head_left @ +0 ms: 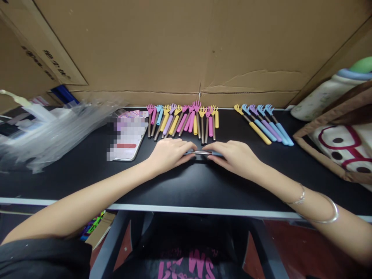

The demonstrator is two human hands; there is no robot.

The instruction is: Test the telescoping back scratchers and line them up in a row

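Between my hands, low over the black table (186, 190), lies a back scratcher (202, 152) with a short metal rod and blue ends. My left hand (168, 153) pinches its left end, and my right hand (232, 157) pinches the blue part on the right. The fingers hide most of both ends. Just beyond my hands is a row of hand-shaped scratcher heads on metal rods (202, 128), mixed with loose pink, yellow, blue and purple handles (210, 127). Farther right, several back scratchers (263, 126) with handles fitted lie side by side at a slant.
A phone (136, 141) rests left of the row, partly blurred out. Clear plastic bags (66, 128) are heaped at the left. A cloth bag (343, 151) and a pale bottle (322, 97) stand at the right. Cardboard (174, 46) walls the back edge.
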